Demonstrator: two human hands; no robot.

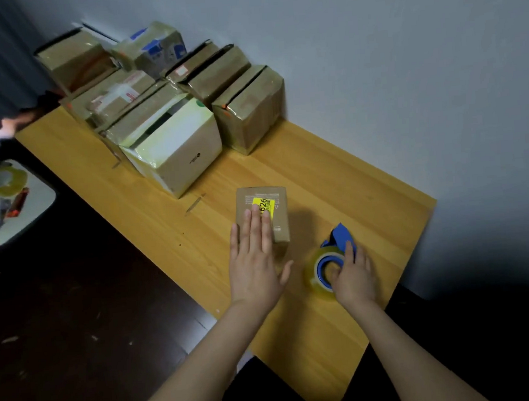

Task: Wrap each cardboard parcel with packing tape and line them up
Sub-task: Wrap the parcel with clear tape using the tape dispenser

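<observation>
Pressing straight left hand [255, 264] fingers on the small parcel [279, 223] beneath them, why?
— Probably pins it to the table [333, 169]; right hand [354, 275] fingers curl round the tape dispenser [338, 235] just beside, seemingly ready to wrap

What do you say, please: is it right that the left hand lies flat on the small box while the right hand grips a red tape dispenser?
Not quite: the head view shows the tape dispenser is blue, not red. The rest holds: the left hand lies flat on the small box while the right hand grips it.
</observation>
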